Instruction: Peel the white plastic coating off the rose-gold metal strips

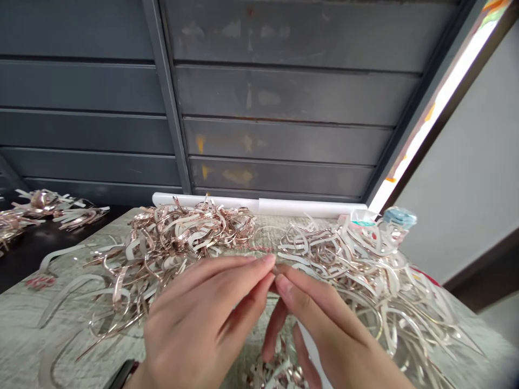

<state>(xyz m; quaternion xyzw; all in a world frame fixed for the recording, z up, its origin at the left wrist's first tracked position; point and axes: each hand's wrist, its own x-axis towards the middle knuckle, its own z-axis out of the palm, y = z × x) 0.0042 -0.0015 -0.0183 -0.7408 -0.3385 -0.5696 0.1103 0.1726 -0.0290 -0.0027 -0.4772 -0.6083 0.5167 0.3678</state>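
My left hand (pixel 211 319) and my right hand (pixel 320 319) meet at the fingertips in the middle of the head view, both in a pinch. Whatever sits between the fingertips is mostly hidden and too small to name. Behind my left hand lies a tangled heap of shiny rose-gold and white strips (pixel 190 229). To the right of my right hand spreads another heap of curled, paler gold and white strips (pixel 344 259). Below the hands is a small pile of short shiny pieces (pixel 278 373). A white piece (pixel 313 351) shows beside my right hand's lower fingers.
A patterned cloth-like surface covers the table (pixel 24 319). White rolls or tubes (pixel 308 208) lie along its back edge, before a dark panelled metal door (pixel 284 97). A clear container with a blue top (pixel 399 219) stands at the back right. More strips (pixel 44 208) lie at far left.
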